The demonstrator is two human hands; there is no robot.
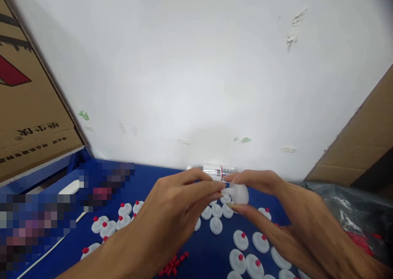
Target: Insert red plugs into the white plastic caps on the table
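Note:
Between its thumb and forefinger, my right hand [276,205] holds a white plastic nozzle cap [240,194] by its wide round base, with the narrow spout turned left. My left hand [181,201] is pinched at the tip of that spout, and a trace of red shows at its fingertips, looking like a small red tip cap mostly hidden by them. Below my hands lie several white nozzle caps [216,226] without visible red tips. Others with red tips [238,261] lie at both sides. Loose red tip caps [174,263] form a small pile by my left wrist.
A clear bottle [212,172] lies on the blue table [147,173] against the white wall [184,86]. Cardboard stands left [33,95] and right [346,148]. A clear plastic bag [340,205] with red pieces sits at right. A white cable [52,248] crosses the left side.

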